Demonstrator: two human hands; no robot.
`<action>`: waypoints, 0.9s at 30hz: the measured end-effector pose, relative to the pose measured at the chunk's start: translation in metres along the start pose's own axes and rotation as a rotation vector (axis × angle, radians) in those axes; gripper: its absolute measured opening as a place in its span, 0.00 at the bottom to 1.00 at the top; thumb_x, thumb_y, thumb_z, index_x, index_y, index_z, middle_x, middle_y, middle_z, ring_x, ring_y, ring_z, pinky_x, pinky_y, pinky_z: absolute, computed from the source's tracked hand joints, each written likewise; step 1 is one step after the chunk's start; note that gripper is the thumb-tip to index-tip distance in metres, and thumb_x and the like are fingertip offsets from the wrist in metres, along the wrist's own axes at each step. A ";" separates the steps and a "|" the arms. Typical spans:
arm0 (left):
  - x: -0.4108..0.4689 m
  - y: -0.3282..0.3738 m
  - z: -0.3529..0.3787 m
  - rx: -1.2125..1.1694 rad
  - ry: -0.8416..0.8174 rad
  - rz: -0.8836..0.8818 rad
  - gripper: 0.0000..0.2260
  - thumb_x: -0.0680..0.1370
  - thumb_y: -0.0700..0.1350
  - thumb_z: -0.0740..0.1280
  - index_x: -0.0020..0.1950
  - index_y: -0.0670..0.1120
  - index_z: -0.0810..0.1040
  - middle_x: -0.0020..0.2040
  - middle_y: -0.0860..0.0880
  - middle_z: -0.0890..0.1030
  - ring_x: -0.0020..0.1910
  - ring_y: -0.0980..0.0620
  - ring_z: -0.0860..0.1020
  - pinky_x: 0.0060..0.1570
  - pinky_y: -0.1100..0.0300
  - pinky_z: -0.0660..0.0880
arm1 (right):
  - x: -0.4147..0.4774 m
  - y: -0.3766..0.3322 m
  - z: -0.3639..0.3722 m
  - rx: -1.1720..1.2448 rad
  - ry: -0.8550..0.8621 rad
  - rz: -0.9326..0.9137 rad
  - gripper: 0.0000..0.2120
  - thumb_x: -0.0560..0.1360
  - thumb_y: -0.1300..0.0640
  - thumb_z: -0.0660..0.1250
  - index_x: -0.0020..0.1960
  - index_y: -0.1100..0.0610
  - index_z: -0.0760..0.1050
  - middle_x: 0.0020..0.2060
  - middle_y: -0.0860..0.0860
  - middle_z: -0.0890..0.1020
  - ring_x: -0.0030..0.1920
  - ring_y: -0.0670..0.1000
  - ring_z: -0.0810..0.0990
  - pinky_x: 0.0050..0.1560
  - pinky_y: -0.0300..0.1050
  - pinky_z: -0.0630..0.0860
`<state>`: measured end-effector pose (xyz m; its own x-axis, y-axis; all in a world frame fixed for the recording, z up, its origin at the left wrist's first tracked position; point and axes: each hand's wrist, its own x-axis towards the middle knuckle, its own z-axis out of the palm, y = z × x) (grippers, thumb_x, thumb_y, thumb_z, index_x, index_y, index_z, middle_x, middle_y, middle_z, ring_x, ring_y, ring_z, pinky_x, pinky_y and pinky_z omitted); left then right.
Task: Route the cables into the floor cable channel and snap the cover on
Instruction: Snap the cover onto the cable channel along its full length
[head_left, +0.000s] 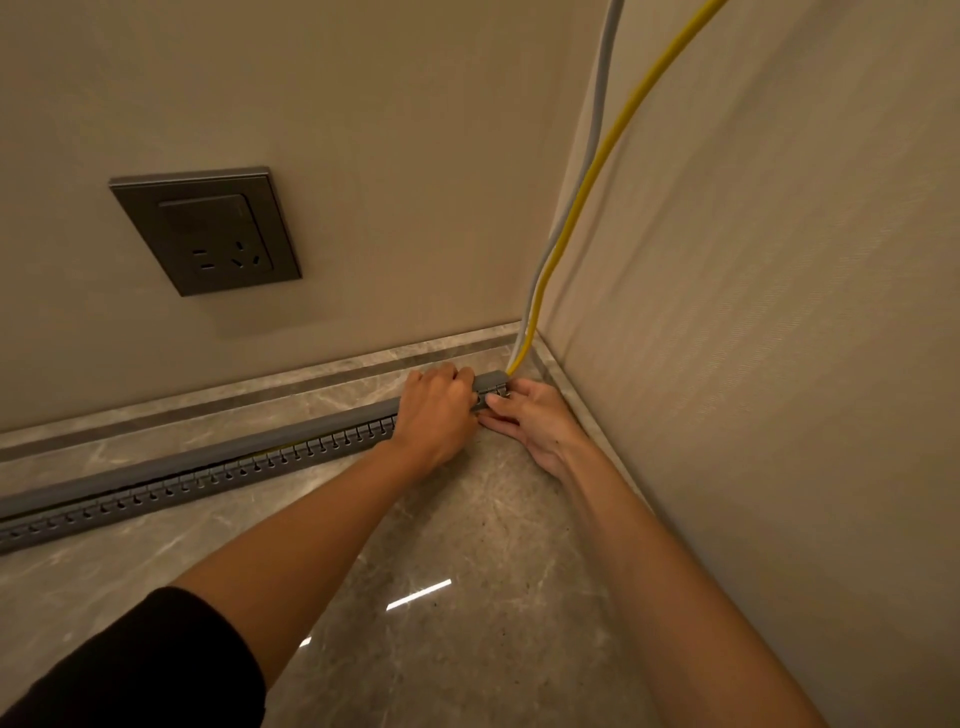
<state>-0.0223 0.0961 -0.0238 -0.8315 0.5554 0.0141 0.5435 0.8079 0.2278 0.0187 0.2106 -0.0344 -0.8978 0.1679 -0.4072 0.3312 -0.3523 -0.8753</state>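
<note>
Along the wall (363, 156), a grey cover (234, 449) lies atop the slotted channel (208, 484).

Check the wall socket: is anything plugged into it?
No, the wall socket shows bare slots and no plug.

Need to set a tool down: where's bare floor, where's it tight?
Bare: marble floor between left forearm and right forearm, and left of both, before the cable channel. Tight: the corner, where left hand, right hand, yellow cable and grey cable meet.
</note>
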 end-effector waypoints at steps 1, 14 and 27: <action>0.000 0.000 0.000 0.001 0.000 0.003 0.14 0.78 0.42 0.58 0.62 0.40 0.70 0.60 0.40 0.75 0.60 0.40 0.73 0.60 0.50 0.66 | 0.000 0.000 0.001 -0.005 0.007 -0.004 0.15 0.77 0.70 0.58 0.64 0.70 0.69 0.41 0.54 0.80 0.30 0.41 0.83 0.39 0.34 0.80; 0.001 -0.008 -0.003 -0.129 -0.013 0.042 0.13 0.79 0.42 0.58 0.61 0.40 0.73 0.57 0.39 0.76 0.57 0.39 0.73 0.52 0.50 0.70 | 0.002 -0.006 0.018 -0.110 0.189 0.061 0.13 0.77 0.71 0.57 0.61 0.69 0.70 0.44 0.59 0.78 0.36 0.48 0.77 0.31 0.34 0.79; -0.005 -0.019 0.008 0.085 0.029 0.256 0.17 0.62 0.38 0.75 0.48 0.35 0.79 0.33 0.41 0.82 0.28 0.43 0.80 0.27 0.60 0.77 | 0.000 -0.009 0.012 -0.042 0.163 0.088 0.14 0.75 0.74 0.58 0.58 0.68 0.73 0.37 0.55 0.78 0.37 0.51 0.79 0.46 0.46 0.79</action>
<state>-0.0274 0.0795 -0.0359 -0.6678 0.7390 0.0890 0.7434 0.6559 0.1309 0.0122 0.2029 -0.0230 -0.8068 0.2867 -0.5166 0.4211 -0.3343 -0.8432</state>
